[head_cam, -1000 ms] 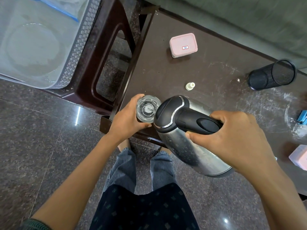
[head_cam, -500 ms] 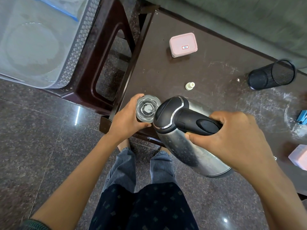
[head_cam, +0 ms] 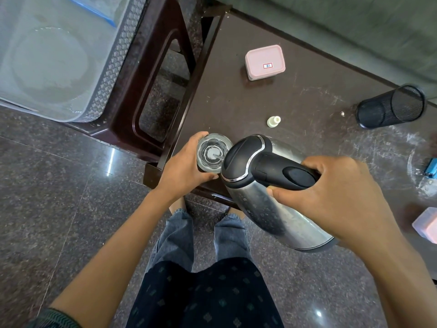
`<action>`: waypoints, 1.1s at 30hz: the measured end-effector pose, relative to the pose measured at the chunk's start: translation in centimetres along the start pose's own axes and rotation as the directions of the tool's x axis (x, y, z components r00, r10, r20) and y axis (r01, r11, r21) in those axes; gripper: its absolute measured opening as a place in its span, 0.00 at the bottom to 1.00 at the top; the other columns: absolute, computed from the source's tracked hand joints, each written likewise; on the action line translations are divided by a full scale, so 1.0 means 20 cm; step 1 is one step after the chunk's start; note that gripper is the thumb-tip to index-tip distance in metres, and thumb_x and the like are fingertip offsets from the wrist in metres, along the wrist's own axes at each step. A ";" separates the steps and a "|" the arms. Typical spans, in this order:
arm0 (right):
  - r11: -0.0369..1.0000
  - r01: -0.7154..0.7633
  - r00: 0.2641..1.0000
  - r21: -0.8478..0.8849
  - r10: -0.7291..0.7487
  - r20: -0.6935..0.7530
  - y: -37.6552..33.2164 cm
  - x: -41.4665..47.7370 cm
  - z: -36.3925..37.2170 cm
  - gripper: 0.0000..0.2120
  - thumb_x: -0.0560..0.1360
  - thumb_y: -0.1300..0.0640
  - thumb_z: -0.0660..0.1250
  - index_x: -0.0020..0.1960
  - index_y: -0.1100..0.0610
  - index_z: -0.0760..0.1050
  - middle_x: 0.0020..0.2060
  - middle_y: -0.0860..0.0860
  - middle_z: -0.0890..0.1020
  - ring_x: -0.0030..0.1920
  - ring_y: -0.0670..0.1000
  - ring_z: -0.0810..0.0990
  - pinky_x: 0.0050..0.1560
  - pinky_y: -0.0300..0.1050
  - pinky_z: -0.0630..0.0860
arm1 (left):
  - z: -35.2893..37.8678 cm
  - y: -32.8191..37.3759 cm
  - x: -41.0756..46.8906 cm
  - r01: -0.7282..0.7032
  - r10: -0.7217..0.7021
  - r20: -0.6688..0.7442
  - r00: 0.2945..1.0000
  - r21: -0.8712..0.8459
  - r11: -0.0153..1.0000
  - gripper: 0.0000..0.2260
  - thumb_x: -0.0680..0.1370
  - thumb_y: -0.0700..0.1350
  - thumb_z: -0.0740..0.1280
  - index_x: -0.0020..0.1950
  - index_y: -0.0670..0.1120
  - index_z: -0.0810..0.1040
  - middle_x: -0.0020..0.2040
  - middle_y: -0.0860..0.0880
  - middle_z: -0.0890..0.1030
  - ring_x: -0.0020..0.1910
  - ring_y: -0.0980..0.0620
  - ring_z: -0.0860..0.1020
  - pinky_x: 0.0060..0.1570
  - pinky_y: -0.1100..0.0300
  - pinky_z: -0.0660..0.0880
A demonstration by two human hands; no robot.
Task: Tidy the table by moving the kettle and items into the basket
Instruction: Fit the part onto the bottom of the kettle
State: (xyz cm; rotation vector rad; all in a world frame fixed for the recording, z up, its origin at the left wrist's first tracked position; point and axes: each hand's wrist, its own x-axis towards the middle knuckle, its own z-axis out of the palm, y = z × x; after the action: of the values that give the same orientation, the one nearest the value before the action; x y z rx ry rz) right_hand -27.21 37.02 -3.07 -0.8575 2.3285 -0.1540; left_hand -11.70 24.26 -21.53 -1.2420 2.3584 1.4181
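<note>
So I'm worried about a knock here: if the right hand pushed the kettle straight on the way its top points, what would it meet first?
Most likely the glass held in the left hand. The kettle, gripped by the right hand, is tipped with its lid end right beside the glass's rim; whether they touch is unclear.

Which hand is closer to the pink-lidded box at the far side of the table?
Left. The left hand, holding a clear glass, sits nearer the pink-lidded box. The right hand, gripping the steel kettle's black handle, is farther back and to the right.
</note>
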 end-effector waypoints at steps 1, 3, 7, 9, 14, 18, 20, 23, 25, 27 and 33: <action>1.000 -0.002 1.000 0.003 0.002 0.000 0.00 0.00 0.00 0.17 0.60 0.45 0.71 0.28 0.57 0.69 0.22 0.51 0.72 0.29 0.54 0.72 0.27 0.41 0.60 | 0.00 0.00 0.00 -0.002 0.002 -0.001 1.000 -0.001 1.000 0.41 0.63 0.51 0.79 0.70 0.56 0.59 0.63 0.58 0.75 0.60 0.55 0.76 0.57 0.55 0.73; 1.000 -0.002 1.000 0.007 0.002 -0.001 0.00 0.00 0.00 0.17 0.60 0.45 0.71 0.27 0.57 0.69 0.22 0.50 0.72 0.28 0.53 0.72 0.27 0.41 0.60 | 0.00 0.00 0.00 -0.007 0.007 -0.001 1.000 -0.004 1.000 0.41 0.63 0.50 0.79 0.70 0.56 0.60 0.63 0.58 0.75 0.60 0.55 0.75 0.57 0.57 0.73; 1.000 0.001 1.000 0.009 -0.001 0.000 0.00 0.00 -0.01 0.18 0.60 0.45 0.71 0.27 0.57 0.68 0.23 0.50 0.71 0.28 0.53 0.71 0.27 0.41 0.60 | 0.01 -0.01 0.00 -0.006 0.006 0.000 1.000 -0.032 0.999 0.42 0.63 0.50 0.79 0.70 0.56 0.60 0.63 0.58 0.75 0.60 0.55 0.76 0.59 0.53 0.74; 1.000 0.001 1.000 0.012 -0.001 -0.001 0.00 0.00 0.00 0.18 0.60 0.46 0.72 0.27 0.57 0.68 0.23 0.50 0.71 0.28 0.52 0.71 0.27 0.42 0.60 | 0.02 -0.02 0.01 -0.010 0.010 0.001 1.000 -0.056 0.998 0.42 0.63 0.49 0.80 0.70 0.56 0.60 0.63 0.58 0.75 0.60 0.55 0.76 0.60 0.51 0.74; 1.000 0.005 1.000 0.009 -0.005 0.000 0.00 0.00 -0.01 0.18 0.60 0.45 0.72 0.27 0.56 0.68 0.23 0.49 0.71 0.29 0.52 0.71 0.27 0.41 0.60 | 0.03 -0.04 0.02 -0.012 0.012 -0.003 1.000 -0.091 0.996 0.42 0.62 0.49 0.80 0.70 0.57 0.60 0.63 0.58 0.75 0.61 0.55 0.76 0.60 0.49 0.75; 1.000 0.014 1.000 0.005 -0.014 -0.002 0.00 0.00 0.00 0.18 0.60 0.45 0.72 0.27 0.56 0.68 0.23 0.50 0.71 0.28 0.52 0.71 0.28 0.41 0.60 | 0.03 -0.04 0.02 -0.013 0.014 0.002 1.000 -0.106 0.994 0.42 0.62 0.48 0.80 0.69 0.57 0.60 0.63 0.58 0.75 0.61 0.55 0.76 0.60 0.49 0.74; 1.000 0.015 1.000 0.002 -0.015 0.000 0.00 0.00 0.00 0.18 0.60 0.45 0.72 0.28 0.57 0.69 0.23 0.50 0.72 0.29 0.53 0.72 0.28 0.41 0.61 | 0.03 -0.04 0.02 -0.015 0.015 0.002 1.000 -0.100 0.995 0.43 0.62 0.49 0.80 0.69 0.57 0.60 0.63 0.58 0.75 0.61 0.55 0.76 0.60 0.49 0.74; 1.000 0.016 1.000 -0.001 -0.016 0.000 0.00 0.00 -0.01 0.17 0.60 0.44 0.71 0.28 0.57 0.69 0.23 0.50 0.72 0.29 0.53 0.72 0.28 0.41 0.61 | 0.02 -0.03 0.01 -0.015 0.014 -0.008 1.000 -0.061 0.998 0.42 0.62 0.49 0.80 0.70 0.56 0.60 0.64 0.57 0.75 0.61 0.55 0.76 0.59 0.49 0.74; 1.000 0.018 1.000 0.000 -0.018 0.000 0.00 0.00 -0.01 0.17 0.59 0.43 0.70 0.28 0.56 0.69 0.23 0.50 0.72 0.29 0.53 0.72 0.28 0.41 0.61 | 0.02 -0.03 0.01 -0.013 0.013 -0.007 1.000 -0.060 0.998 0.42 0.62 0.50 0.80 0.70 0.56 0.60 0.64 0.57 0.75 0.61 0.55 0.76 0.59 0.49 0.75; 1.000 0.018 1.000 -0.001 -0.018 0.003 0.00 0.00 -0.01 0.17 0.58 0.43 0.69 0.28 0.55 0.69 0.24 0.50 0.72 0.30 0.53 0.72 0.28 0.41 0.61 | 0.02 -0.03 0.01 -0.011 0.011 -0.002 1.000 -0.055 0.998 0.42 0.62 0.50 0.79 0.70 0.57 0.59 0.63 0.58 0.75 0.60 0.55 0.77 0.58 0.48 0.75; 1.000 0.016 1.000 -0.007 -0.016 -0.001 0.00 0.00 -0.01 0.17 0.59 0.43 0.70 0.29 0.55 0.70 0.26 0.51 0.74 0.31 0.54 0.74 0.28 0.42 0.62 | 0.02 -0.03 0.01 -0.015 0.015 -0.008 1.000 -0.013 1.000 0.42 0.63 0.52 0.79 0.70 0.57 0.59 0.64 0.58 0.75 0.60 0.55 0.77 0.58 0.48 0.75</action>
State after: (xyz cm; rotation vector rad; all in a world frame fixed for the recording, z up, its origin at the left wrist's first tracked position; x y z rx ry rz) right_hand -27.35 36.98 -2.85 -0.8803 2.3248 -0.1531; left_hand -11.55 24.27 -22.16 -1.2377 2.3724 1.4381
